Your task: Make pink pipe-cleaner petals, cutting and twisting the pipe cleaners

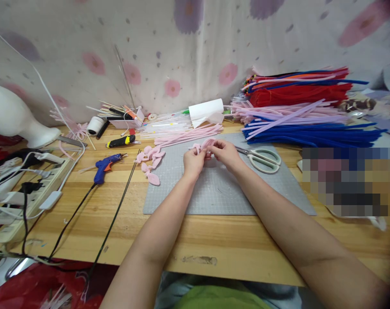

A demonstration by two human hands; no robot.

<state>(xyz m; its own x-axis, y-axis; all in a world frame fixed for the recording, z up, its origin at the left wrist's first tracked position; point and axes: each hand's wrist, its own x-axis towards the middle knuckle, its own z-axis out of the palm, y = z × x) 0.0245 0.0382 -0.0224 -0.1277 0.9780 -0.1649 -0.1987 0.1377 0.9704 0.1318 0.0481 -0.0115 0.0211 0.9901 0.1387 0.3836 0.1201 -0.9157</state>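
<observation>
Over the grey cutting mat (227, 197), my left hand (194, 162) and my right hand (226, 154) meet, both closed on one bent pink pipe cleaner (208, 143). Its loop rises above my fingertips, which partly hide it. Left of my hands, several pink leaf-like pieces of pipe cleaner (153, 178) lie in a cluster at the mat's edge. Scissors (264, 160) with pale green handles rest just right of my right hand. A bundle of straight pink pipe cleaners (188, 135) lies behind my hands.
A blue glue gun (101, 168) and a yellow-black cutter (120, 141) lie left. Power strips with cords (50, 182) line the left edge. Red (298, 95) and blue pipe cleaners (314, 134) are piled back right. A paper roll (206, 112) lies behind; a blurred object (349, 182) sits right.
</observation>
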